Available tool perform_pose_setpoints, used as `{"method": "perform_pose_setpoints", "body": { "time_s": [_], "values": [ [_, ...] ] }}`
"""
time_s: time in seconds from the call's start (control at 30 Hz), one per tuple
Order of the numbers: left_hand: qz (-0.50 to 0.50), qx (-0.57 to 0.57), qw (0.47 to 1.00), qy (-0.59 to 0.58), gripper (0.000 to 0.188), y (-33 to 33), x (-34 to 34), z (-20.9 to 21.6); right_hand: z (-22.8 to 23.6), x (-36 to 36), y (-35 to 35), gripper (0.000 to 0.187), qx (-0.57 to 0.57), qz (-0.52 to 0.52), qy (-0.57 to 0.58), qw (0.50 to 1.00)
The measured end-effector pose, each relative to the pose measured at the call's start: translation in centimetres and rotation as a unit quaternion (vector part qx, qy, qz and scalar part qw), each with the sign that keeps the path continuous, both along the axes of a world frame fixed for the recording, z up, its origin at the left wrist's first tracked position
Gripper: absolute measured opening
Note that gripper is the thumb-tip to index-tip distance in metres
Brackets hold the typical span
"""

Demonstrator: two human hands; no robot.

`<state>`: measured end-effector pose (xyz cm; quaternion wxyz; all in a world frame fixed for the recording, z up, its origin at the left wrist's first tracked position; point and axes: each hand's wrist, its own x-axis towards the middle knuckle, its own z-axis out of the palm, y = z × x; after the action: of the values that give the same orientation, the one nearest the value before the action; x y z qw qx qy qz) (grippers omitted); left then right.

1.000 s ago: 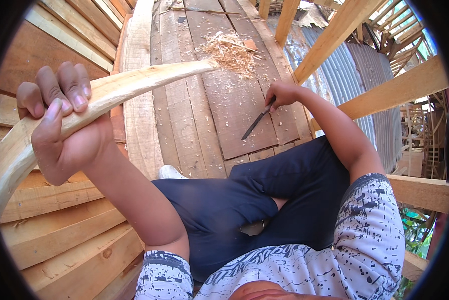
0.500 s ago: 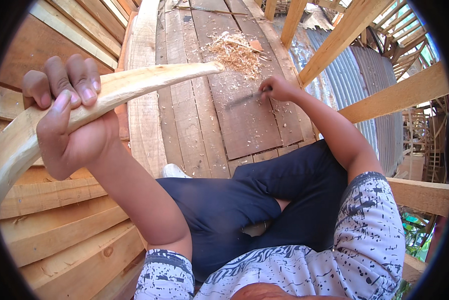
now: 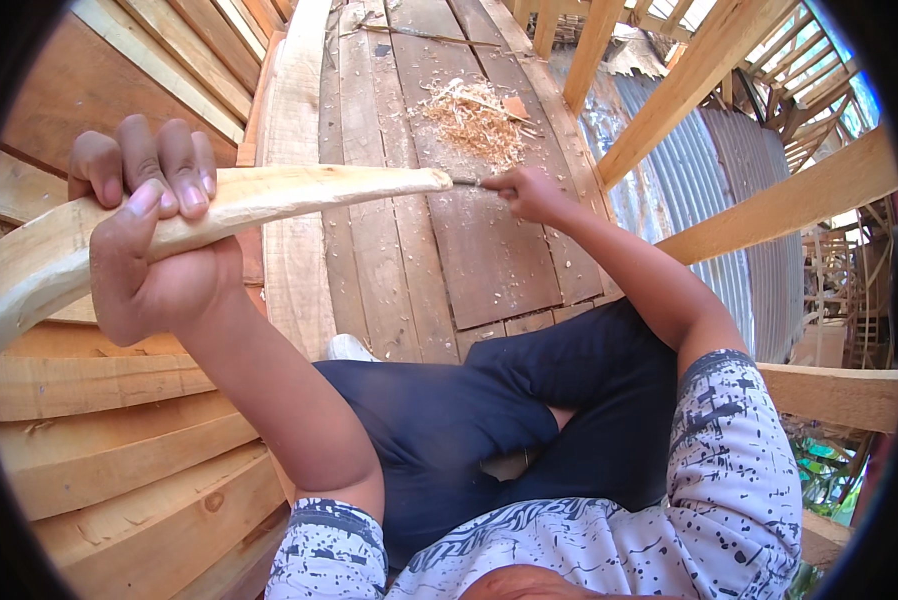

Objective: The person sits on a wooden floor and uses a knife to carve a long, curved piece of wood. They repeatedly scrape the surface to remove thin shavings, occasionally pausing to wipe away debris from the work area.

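Observation:
My left hand (image 3: 159, 225) is wrapped round a long, curved, pale piece of carved wood (image 3: 319, 190), holding it up above the plank floor. Its narrow end points right; the thicker end bends down toward the left rim. Facet-like cut marks run along its lower edge. My right hand (image 3: 534, 195) is closed on a thin dark blade-like tool (image 3: 466, 183), just right of the narrow tip. Only a short dark length of the tool shows, meeting the tip in this view; whether it touches is unclear. The fingers hide its handle.
A heap of wood shavings (image 3: 477, 118) lies on the plank floor (image 3: 489, 260), with a thin stick (image 3: 429, 36) farther off. Stacked boards (image 3: 119, 440) line the left side. Wooden posts (image 3: 694, 90) and corrugated metal sheets (image 3: 724, 190) stand at the right. My legs (image 3: 449, 420) are folded below.
My right hand has moved left and turned the tool up to the wood's tip. My left hand has shifted slightly right, and the wood's narrow end sits lower in the picture.

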<state>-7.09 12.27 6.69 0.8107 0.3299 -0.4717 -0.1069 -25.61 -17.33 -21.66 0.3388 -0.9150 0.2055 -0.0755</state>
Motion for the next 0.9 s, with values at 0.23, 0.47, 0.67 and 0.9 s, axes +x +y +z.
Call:
{"method": "perform_pose_setpoints", "body": {
  "time_s": [0.23,0.47,0.67,0.9],
  "values": [
    [-0.042,0.009,0.999,0.007,0.024,1.6,0.1,1.1,-1.2,0.4,3.9,0.055,0.009,0.223,0.028,0.974],
    [-0.072,0.04,0.996,0.03,0.025,3.7,-1.2,2.6,1.4,0.5,2.7,0.068,-0.012,0.206,-0.002,0.979],
    [-0.081,0.053,0.994,0.048,0.027,4.6,-0.9,2.8,-0.6,1.0,4.2,0.063,-0.068,0.057,0.015,0.996],
    [-0.071,0.056,0.995,0.04,0.028,5.5,-0.5,2.8,1.2,1.0,3.6,0.066,-0.005,0.271,0.096,0.958]
  ]
}}
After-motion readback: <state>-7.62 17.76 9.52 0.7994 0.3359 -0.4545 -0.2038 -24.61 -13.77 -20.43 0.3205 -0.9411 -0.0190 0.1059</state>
